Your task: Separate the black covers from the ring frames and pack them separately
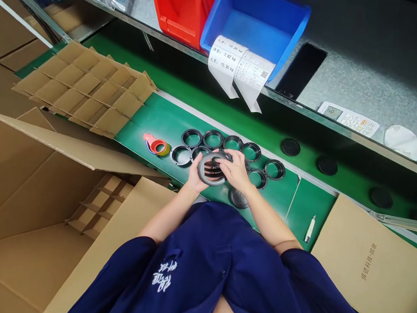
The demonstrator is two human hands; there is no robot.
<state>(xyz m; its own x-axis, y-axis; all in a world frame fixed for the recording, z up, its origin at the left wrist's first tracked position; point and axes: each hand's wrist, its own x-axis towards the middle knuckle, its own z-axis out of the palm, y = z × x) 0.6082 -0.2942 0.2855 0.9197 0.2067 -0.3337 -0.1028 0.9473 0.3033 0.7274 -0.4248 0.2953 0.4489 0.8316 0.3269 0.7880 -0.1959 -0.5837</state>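
Observation:
A round, shiny black part is held up over the green table, close to my body. My left hand grips its left side. The fingers of my right hand rest on its upper right edge, bent over it. Behind and around my hands, several black rings stand in rows on the table, some partly hidden by the hands. A dark round disc lies just below my right hand.
Tape rolls lie left of the rings. Cardboard dividers and an open box are at left. A cutter and flat carton are at right. Black discs lie beyond the rail; a shelf edge crosses above.

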